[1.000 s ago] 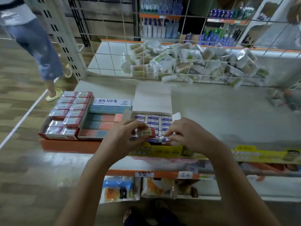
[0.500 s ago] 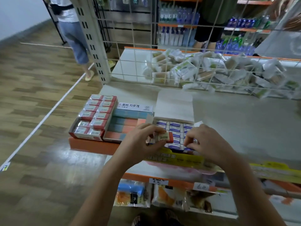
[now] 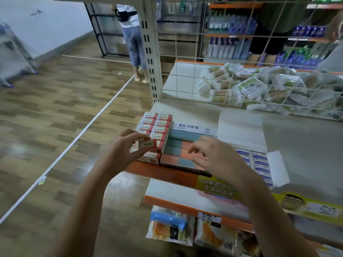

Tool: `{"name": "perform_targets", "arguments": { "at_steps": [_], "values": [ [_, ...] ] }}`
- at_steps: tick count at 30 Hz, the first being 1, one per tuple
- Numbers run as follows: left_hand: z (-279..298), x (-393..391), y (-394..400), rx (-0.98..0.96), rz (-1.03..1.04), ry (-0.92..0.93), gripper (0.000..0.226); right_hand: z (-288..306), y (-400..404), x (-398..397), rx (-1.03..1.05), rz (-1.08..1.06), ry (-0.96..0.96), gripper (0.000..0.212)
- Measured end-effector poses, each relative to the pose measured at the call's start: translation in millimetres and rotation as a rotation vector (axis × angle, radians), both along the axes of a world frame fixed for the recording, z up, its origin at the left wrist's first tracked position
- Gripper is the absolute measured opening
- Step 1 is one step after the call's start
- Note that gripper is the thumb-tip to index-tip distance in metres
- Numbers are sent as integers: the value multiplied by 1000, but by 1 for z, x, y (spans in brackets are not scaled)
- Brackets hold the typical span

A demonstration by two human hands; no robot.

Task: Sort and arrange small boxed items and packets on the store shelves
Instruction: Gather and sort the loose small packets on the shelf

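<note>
My left hand (image 3: 124, 147) pinches a small boxed eraser (image 3: 148, 144) with a red end, held just above the near rows of the red-and-white boxes (image 3: 156, 127) at the shelf's left corner. My right hand (image 3: 213, 156) hovers with fingers spread and nothing in it over the blue-and-salmon eraser box (image 3: 177, 153). Right of it lies the open white carton (image 3: 239, 129) of blue-labelled erasers (image 3: 259, 161), partly hidden by my right wrist.
The grey shelf (image 3: 300, 145) has an orange front edge (image 3: 167, 173). Behind a wire grid (image 3: 187, 78) lies a heap of packets (image 3: 259, 89). Hanging packets (image 3: 169, 226) fill the lower shelf. A person (image 3: 132, 39) stands in the aisle at left.
My left hand carried the small eraser from over the open white carton leftward to the red-and-white boxes. My right hand left the carton and moved left too. The view swung left.
</note>
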State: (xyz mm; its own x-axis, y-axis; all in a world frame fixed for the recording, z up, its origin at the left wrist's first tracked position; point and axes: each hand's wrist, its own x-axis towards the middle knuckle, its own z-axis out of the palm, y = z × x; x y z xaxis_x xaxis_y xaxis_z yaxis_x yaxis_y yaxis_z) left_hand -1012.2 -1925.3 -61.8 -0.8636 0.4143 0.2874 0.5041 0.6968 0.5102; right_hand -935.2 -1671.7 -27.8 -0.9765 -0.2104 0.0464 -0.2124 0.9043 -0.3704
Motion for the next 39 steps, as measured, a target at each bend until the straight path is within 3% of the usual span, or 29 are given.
{"name": "perform_targets", "arguments": {
  "at_steps": [6,19,24,32,39],
  "values": [
    [3,-27,-18,-181,-19,-7,39,-13,-47,-28,-6,-24,-52,22],
    [14,-36,-13,-311,-93,35,15,-20,-64,-38,33,-81,-121,26],
    [34,-42,-3,-413,-135,-33,19,-7,-54,-40,94,-100,-8,31],
    [57,-22,124,-416,-155,193,31,25,28,-18,209,-240,41,37],
    [70,30,258,-434,-367,301,38,38,135,48,252,-546,30,39]
  ]
}}
